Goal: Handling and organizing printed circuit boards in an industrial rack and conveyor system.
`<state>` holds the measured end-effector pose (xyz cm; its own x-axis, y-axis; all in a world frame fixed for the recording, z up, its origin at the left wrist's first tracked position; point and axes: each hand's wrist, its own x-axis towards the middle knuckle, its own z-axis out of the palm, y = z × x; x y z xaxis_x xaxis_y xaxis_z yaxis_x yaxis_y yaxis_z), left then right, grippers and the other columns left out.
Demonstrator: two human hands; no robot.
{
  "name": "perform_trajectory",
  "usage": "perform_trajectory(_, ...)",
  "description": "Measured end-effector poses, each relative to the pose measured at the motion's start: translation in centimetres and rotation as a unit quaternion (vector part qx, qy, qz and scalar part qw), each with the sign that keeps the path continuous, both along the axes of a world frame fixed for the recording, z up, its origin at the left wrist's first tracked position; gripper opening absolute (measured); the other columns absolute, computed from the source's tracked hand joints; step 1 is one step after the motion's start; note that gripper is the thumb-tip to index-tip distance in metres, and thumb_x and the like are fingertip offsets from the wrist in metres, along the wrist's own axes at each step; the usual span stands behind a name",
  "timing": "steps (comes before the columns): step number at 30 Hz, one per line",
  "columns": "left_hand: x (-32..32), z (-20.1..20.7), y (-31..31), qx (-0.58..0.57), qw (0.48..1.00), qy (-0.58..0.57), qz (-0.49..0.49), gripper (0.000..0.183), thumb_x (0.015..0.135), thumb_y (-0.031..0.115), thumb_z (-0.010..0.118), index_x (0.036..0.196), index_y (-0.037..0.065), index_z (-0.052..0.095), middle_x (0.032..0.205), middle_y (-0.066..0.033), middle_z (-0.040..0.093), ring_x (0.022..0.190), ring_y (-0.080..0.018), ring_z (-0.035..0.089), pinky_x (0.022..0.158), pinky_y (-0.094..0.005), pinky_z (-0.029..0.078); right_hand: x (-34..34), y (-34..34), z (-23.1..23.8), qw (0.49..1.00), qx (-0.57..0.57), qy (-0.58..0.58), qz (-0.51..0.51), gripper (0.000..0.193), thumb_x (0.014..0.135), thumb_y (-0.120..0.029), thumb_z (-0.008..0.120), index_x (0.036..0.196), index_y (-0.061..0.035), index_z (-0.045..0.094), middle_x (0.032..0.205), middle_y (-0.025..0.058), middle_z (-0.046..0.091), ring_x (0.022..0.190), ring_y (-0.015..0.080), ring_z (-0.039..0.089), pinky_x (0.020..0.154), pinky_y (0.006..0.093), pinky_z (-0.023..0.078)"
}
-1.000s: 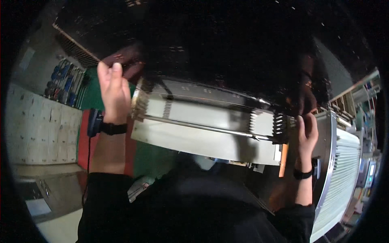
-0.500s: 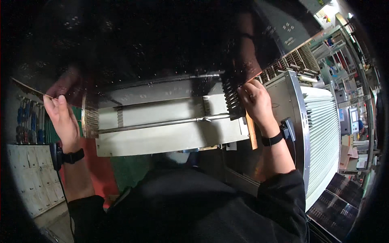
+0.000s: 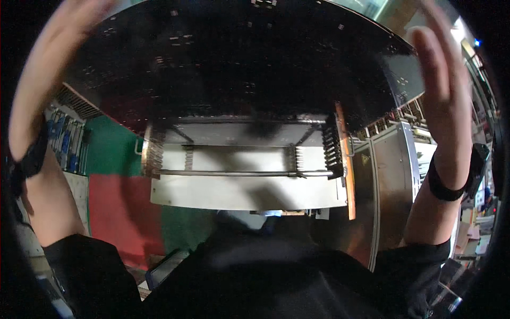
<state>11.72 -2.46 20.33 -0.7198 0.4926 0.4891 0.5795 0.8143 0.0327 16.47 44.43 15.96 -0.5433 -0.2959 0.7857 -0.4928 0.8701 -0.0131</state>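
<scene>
A large glossy black panel with small pale marks spans the upper middle, its near part reaching over a cream-coloured machine. My right hand is raised beside the panel's right edge, fingers stretched upward, with nothing visible in it. My left hand is up at the panel's far left corner. It is blurred by motion and its fingertips run out of the picture, so I cannot tell whether it touches the panel. Below the panel, a metal rod crosses the machine between comb-like rows of teeth.
An orange-brown strip stands along the machine's right side, with a grey cabinet beyond it. At the left, a rack with blue parts stands by a green and red floor.
Both hands have left the panel's near edge and moved up and outward along its sides. The panel now sits straighter and farther forward in view. My view has also shifted.
</scene>
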Motion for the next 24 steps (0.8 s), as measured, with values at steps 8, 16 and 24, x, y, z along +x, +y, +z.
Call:
perform_trajectory(8, 0.1, -3.8, 4.1, -0.076, 0.996, -0.018, -0.031, 0.082, 0.089, 0.062, 0.058, 0.145, 0.004, 0.044, 0.139, -0.0203, 0.053, 0.13, -0.0337, 0.051, 0.11, -0.0405, 0.038, 0.0, -3.5, -1.5, 0.976, 0.207, -0.035, -0.054, 0.059, 0.095, -0.044, 0.06, 0.141, -0.008, 0.049, 0.135, 0.0208, 0.056, 0.126, 0.0372, 0.054, 0.106, 0.0445, 0.043)
perform_trajectory(16, 0.1, -3.6, 4.3, -0.084, 0.994, -0.047, -0.058, 0.068, 0.086, 0.042, 0.067, 0.139, 0.003, 0.049, 0.132, -0.0204, 0.057, 0.125, -0.0355, 0.053, 0.107, -0.0419, 0.04, -0.6, -3.1, 0.3, 0.985, 0.169, -0.04, -0.021, 0.057, 0.094, -0.046, 0.06, 0.131, -0.0029, 0.054, 0.123, 0.0218, 0.061, 0.114, 0.0404, 0.058, 0.101, 0.0458, 0.043)
perform_trajectory(24, 0.3, -2.8, 4.8, -0.055, 0.991, -0.097, -0.072, 0.066, 0.086, 0.043, 0.068, 0.136, 0.003, 0.051, 0.126, -0.0205, 0.059, 0.119, -0.0373, 0.057, 0.101, -0.0423, 0.045, -1.8, -2.1, 1.6, 0.956, 0.055, -0.283, 0.058, 0.06, 0.103, -0.052, 0.043, 0.133, -0.0016, 0.056, 0.127, 0.0236, 0.061, 0.121, 0.0387, 0.057, 0.102, 0.0411, 0.045)
